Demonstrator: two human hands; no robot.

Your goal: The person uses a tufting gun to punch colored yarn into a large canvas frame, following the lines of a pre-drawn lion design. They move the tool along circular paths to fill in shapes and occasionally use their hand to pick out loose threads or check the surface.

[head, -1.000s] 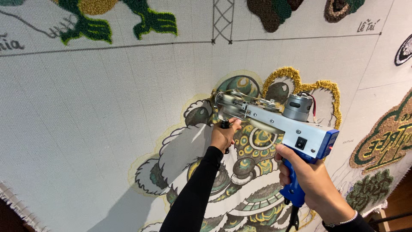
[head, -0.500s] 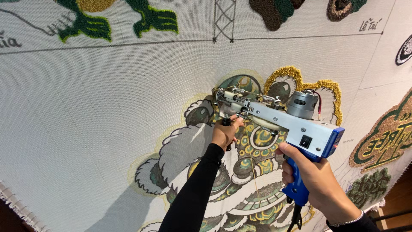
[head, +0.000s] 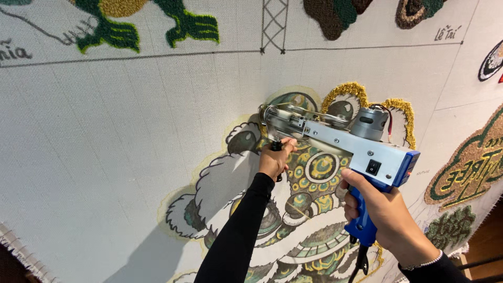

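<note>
A tufting gun (head: 340, 141) with a silver metal body and a blue handle is held against a large white backing cloth (head: 131, 157) stretched upright. The gun is carried by 2 hands. The right hand (head: 385, 217) is clenched around the blue pistol grip at about 5 o'clock of the frame centre, its fingers wrapped on the handle and its thumb up toward the body. The left hand (head: 275, 160) is closed on a short black front handle (head: 276, 147) under the gun's nose, just right of centre; its arm is covered by a black sleeve (head: 236, 236). The needle end of the gun is pressed to the cloth at about 1 o'clock from centre, on the upper part of a printed lion-head design (head: 293, 209), which is outlined in green, yellow and grey. A grey cylindrical motor (head: 369, 123) sits on top of the gun, and a black rocker switch (head: 373, 167) is seen on its side.

Yellow tufted loops (head: 361, 94) are found at 12 o'clock of the gun, bordering the design's ears. A green tufted figure (head: 146, 26) lies at 11 o'clock of the frame. A brown and green tufted patch (head: 461, 167) is placed at 3 o'clock, well apart from the gun. A thin bracelet (head: 424, 262) is worn at the right wrist.
</note>
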